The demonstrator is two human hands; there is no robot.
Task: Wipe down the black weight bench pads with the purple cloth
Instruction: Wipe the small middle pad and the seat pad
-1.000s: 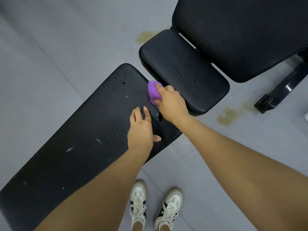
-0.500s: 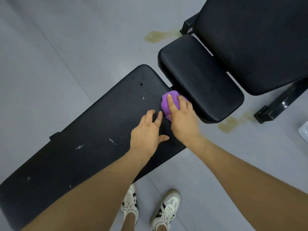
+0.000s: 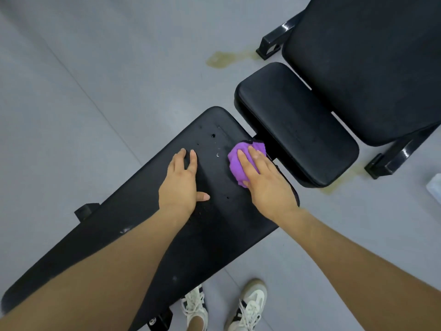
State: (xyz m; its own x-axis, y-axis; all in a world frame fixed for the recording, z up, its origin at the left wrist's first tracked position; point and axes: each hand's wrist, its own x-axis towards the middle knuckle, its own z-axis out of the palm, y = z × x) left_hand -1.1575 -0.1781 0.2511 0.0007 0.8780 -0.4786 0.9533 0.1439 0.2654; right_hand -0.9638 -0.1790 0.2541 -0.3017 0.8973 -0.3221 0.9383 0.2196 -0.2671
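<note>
The long black bench pad (image 3: 148,235) runs diagonally across the grey floor (image 3: 83,80), and everything here is placed against it. The purple cloth (image 3: 235,163) lies bunched on the pad's far end, close to the edge that faces the neighbouring bench. The right hand (image 3: 265,180) lies flat on top of the cloth, its fingers (image 3: 242,158) straight and close together, pressing the cloth onto the pad rather than curling round it; part of the cloth sticks out beyond the fingertips and to the thumb side. The left hand (image 3: 181,182) rests palm down on the same pad, just beside the cloth but apart from it, with fingers extended and slightly spread and the thumb pointing out toward the right hand; it holds nothing. Between the two hands the pad surface carries small pits and pale scuff marks (image 3: 217,154). Just past the pad's far end sits a smaller black seat pad (image 3: 298,123), near it without touching, and beyond that a larger black back pad (image 3: 367,63) on a glossy black metal frame (image 3: 398,156). Yellowish stains (image 3: 226,59) mark the floor near that frame. Below the long pad's near edge a pair of white sneakers (image 3: 224,306) with dark stripes stands on the floor.
</note>
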